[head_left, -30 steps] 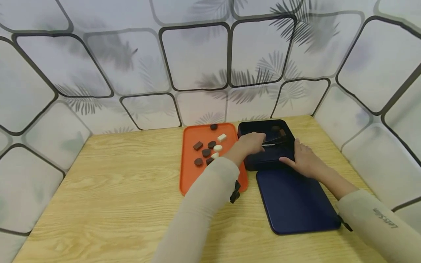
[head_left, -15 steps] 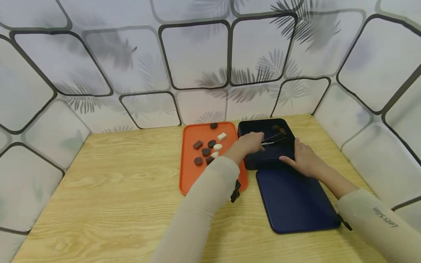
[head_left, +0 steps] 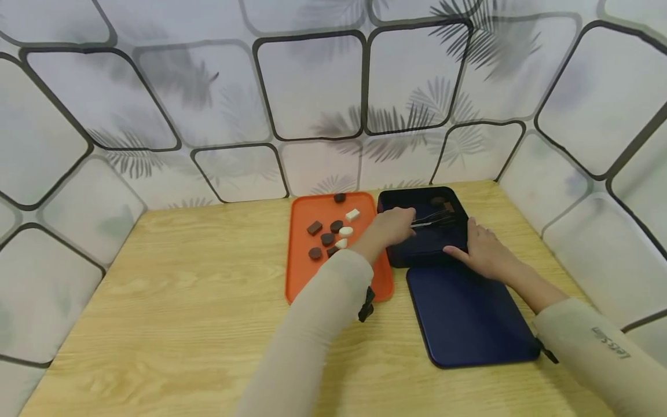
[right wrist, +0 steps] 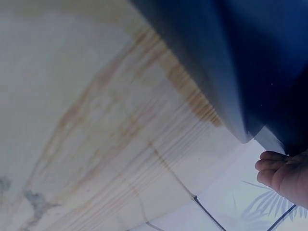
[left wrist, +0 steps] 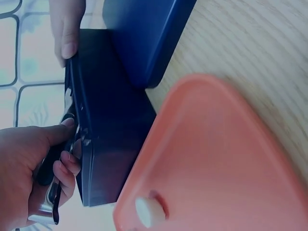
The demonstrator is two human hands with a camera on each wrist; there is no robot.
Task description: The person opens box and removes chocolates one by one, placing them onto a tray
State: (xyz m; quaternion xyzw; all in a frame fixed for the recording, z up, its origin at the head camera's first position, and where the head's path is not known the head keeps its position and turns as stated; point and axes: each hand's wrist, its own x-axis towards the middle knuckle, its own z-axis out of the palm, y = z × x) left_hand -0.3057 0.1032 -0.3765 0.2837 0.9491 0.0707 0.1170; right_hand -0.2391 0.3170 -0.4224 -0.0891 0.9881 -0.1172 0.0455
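Observation:
In the head view my left hand (head_left: 394,226) reaches over the near-left part of a dark navy box (head_left: 419,256). It grips metal tongs (head_left: 433,221) with black grips, seen closer as tongs (left wrist: 47,168) in the left wrist view. The tongs' tips point right, down inside the box, near a brown chocolate (head_left: 448,207) and a darker round piece (head_left: 438,201) at its far right. My right hand (head_left: 487,252) rests against the box's near right corner, fingers along the outer side and thumb at the front.
Left of the box, an orange tray (head_left: 302,281) carries several brown chocolates (head_left: 327,239) and a few white ones (head_left: 346,231). A flat navy lid (head_left: 471,318) lies on the wooden table (head_left: 182,313) in front of the box. A patterned wall (head_left: 318,87) stands behind.
The left hand and tongs have shifted slightly left, with the tongs' tips still inside the box. The right hand has stayed at the box's corner.

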